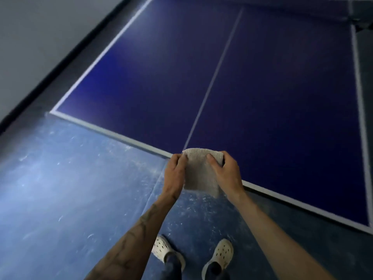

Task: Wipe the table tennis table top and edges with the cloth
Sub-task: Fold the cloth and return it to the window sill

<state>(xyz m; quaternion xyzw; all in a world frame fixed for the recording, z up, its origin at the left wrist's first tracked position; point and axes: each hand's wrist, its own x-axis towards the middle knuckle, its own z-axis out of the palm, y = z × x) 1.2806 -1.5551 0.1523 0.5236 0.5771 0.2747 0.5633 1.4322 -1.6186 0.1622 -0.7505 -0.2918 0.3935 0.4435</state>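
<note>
both hands pinch folded cloth (199, 170): left hand (175, 172), right hand (226, 172); over desk (282, 98) near edge, contact unclear.

Dim, bluish light. Pale glare on the desk (129, 57) at upper left and the floor (30, 168) at left. Soft blur throughout; edge lines bow.

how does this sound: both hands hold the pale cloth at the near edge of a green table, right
Not green: the head view shows the table dark blue with white lines. Both the left hand and right hand do hold the pale cloth at its near edge.
</note>
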